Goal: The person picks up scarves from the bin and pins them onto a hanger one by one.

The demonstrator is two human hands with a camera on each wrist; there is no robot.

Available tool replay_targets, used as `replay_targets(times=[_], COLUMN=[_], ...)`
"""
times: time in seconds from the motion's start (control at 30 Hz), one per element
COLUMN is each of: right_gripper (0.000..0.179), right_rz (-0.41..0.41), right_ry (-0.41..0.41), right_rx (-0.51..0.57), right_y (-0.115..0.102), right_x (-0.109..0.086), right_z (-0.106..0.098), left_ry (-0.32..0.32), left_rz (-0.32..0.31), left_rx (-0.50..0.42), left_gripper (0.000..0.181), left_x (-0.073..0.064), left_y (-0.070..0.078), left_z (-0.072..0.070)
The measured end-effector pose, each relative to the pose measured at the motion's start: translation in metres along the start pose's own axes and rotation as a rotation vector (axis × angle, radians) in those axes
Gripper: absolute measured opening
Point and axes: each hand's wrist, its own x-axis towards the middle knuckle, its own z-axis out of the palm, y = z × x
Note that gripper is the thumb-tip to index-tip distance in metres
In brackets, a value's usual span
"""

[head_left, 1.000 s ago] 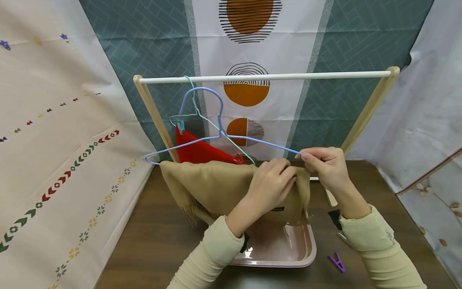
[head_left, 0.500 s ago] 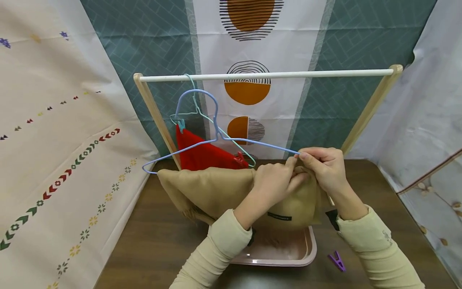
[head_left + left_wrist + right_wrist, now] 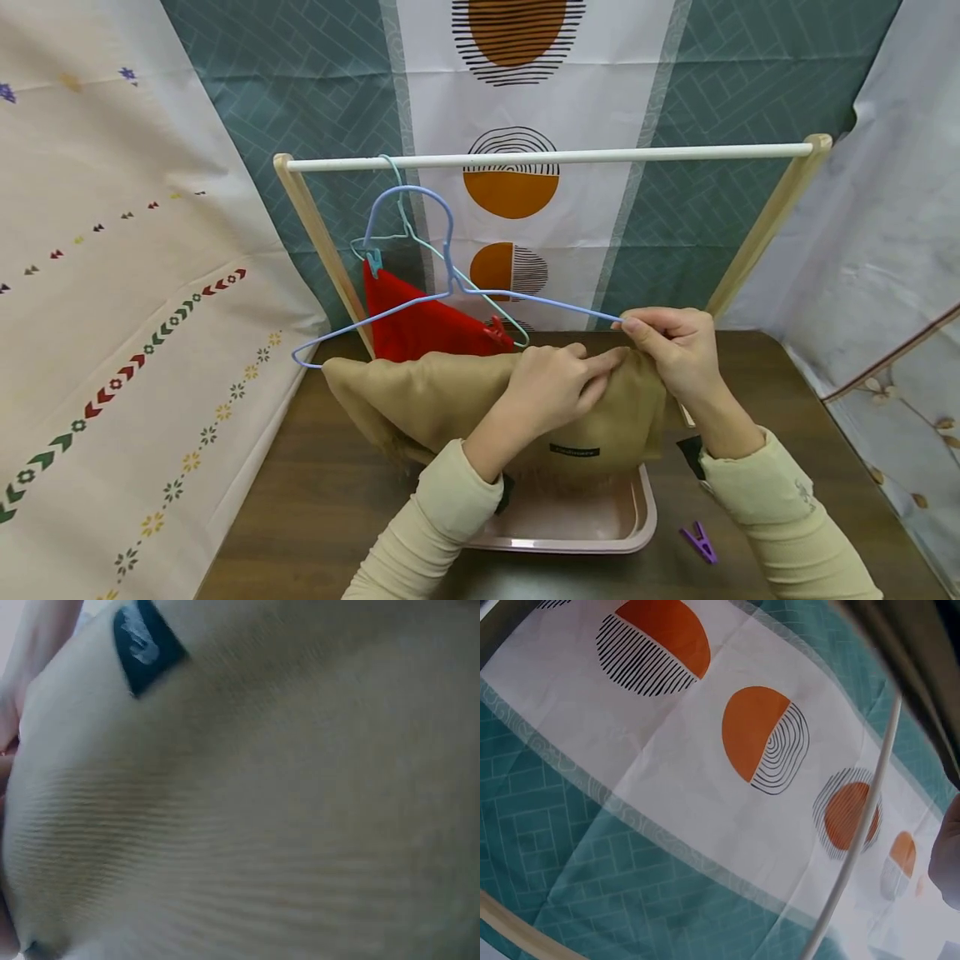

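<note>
A tan fringed scarf [image 3: 450, 383] with a dark label [image 3: 574, 451] is draped over the bottom of a blue hanger [image 3: 536, 297]. My right hand [image 3: 678, 346] pinches the hanger near its right end, its thumb on top. The left hand [image 3: 551, 387] grips the scarf's upper edge right of the middle, index finger stretched along it toward the right hand. Close up in the left wrist view, the scarf [image 3: 262, 795] nearly fills the frame. The hanger's bottom bar is mostly hidden under the cloth.
Behind stands a wooden rack with a white rod [image 3: 600, 156]. A mint hanger [image 3: 406, 218] hangs there with a red cloth [image 3: 420, 321] clipped on. Below the scarf is a pink basin [image 3: 637, 533]; a purple clothespin [image 3: 699, 543] lies on the table [image 3: 300, 500] to its right.
The hanger's left side has dropped and the scarf hangs lower. The scarf's right part has spread farther right. My left hand reached toward the right hand, then drew back left.
</note>
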Motion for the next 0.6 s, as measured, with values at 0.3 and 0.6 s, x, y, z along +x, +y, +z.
replay_targets(times=[0.3, 0.6], right_gripper=[0.010, 0.009], right_rz=[-0.044, -0.088], right_ry=[0.014, 0.057], right_rx=[0.152, 0.315], right_y=[-0.002, -0.008], right_x=[0.003, 0.016], right_z=[-0.014, -0.038], left_ry=[0.165, 0.862], left_rz=[-0.016, -0.248], left_rx=[0.160, -0.067], left_gripper=[0.017, 0.012], left_x=[-0.016, -0.091], left_y=[-0.002, -0.040], left_z=[-0.014, -0.031])
